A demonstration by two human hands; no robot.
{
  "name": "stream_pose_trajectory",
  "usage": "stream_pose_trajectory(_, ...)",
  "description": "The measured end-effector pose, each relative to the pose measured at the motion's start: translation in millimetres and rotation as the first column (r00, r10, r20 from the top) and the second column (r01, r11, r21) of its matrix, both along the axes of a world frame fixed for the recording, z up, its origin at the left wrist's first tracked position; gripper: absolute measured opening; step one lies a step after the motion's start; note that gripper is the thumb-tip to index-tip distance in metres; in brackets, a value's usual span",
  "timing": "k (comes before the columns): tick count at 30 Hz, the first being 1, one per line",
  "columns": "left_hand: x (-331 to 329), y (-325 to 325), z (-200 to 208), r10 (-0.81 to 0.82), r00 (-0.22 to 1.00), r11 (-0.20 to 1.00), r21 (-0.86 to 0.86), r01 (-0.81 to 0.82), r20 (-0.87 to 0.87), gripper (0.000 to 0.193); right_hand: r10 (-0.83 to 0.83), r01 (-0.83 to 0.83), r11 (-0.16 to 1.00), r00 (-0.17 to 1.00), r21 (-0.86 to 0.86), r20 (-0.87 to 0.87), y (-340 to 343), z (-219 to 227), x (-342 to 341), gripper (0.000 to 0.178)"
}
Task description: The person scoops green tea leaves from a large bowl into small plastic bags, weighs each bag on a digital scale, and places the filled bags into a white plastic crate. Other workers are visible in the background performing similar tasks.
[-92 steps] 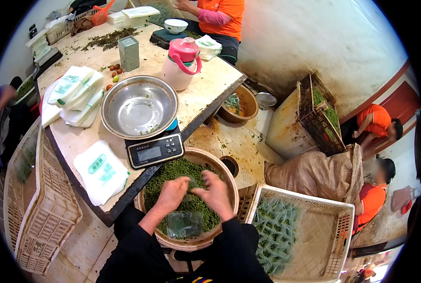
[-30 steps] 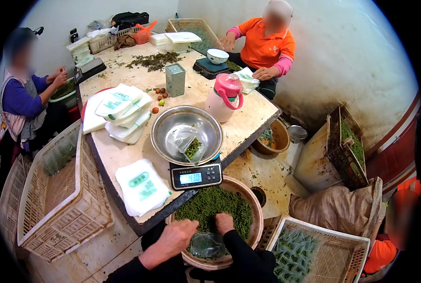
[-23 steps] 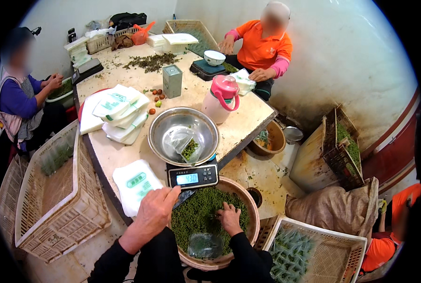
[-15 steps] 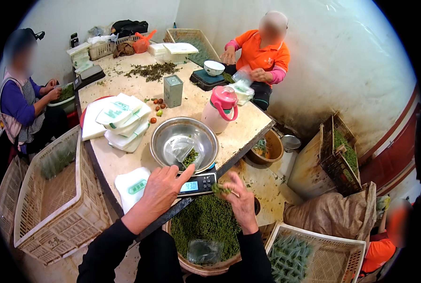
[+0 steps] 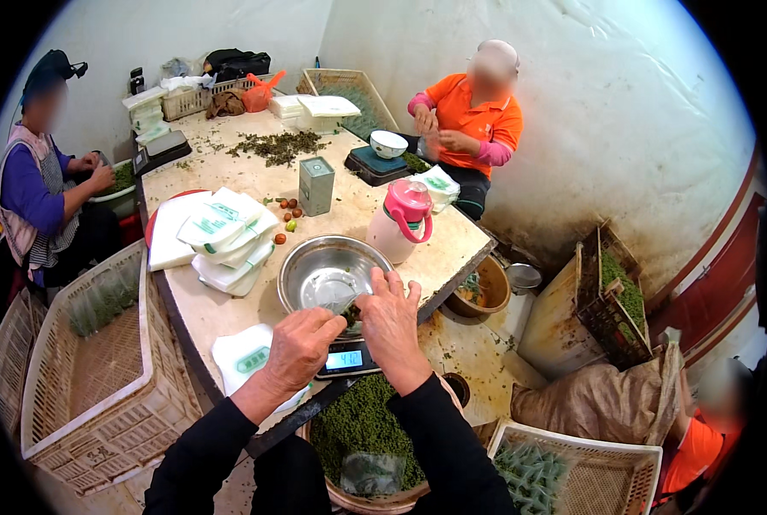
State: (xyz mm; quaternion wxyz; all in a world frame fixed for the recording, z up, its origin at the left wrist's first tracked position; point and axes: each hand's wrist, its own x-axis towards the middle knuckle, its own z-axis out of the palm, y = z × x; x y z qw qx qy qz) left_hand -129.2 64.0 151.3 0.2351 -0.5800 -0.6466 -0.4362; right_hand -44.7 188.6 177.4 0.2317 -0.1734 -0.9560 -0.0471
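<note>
In front of me a small clear plastic bag with green berries in it is pinched between my hands at the near rim of a steel bowl. My left hand closes on the bag's left side. My right hand is closed at its right side, fingertips over the bowl's edge. The bowl stands on a digital scale with a lit display. Under my forearms, a wide basin holds a heap of small green berries, like green peppercorns, with another clear bag lying on it.
Stacked printed bags lie left of the bowl, beside a metal tin and pink jug. Plastic crates stand left and right, the right one holding filled bags. Co-workers sit at far left, far right and lower right.
The bag has risen from inside the bowl to its near rim, in my hands. My right hand has moved up and left from above the basin; my left has shifted slightly right.
</note>
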Motion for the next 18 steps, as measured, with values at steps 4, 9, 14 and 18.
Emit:
stream_pose_trajectory(4, -1, -5, 0, -0.008, 1.000, 1.000, 0.000, 0.008, 0.001, 0.020, 0.116, -0.095, 0.951, 0.992, -0.294, 0.056, 3, 0, 2, 0.012)
stream_pose_trajectory(9, 11, -14, 0, 0.005, 0.997, 1.000, -0.015, -0.003, 0.074, 0.027, 0.176, -0.219, 0.929, 0.971, -0.300, -0.164, 7, -2, 13, 0.014)
stream_pose_trajectory(14, 49, -44, -14, -0.048, 0.987, 0.999, 0.007, 0.047, 0.151, 0.029, 0.233, -0.353, 0.908, 0.872, -0.224, -0.430, 8, 10, 28, 0.019)
stream_pose_trajectory(18, 90, -76, -42, -0.078, 0.908, 0.984, -0.117, 0.138, 0.411, 0.028, 0.121, -0.351, 0.866, 0.838, -0.356, -0.532, -18, 23, 72, 0.019)
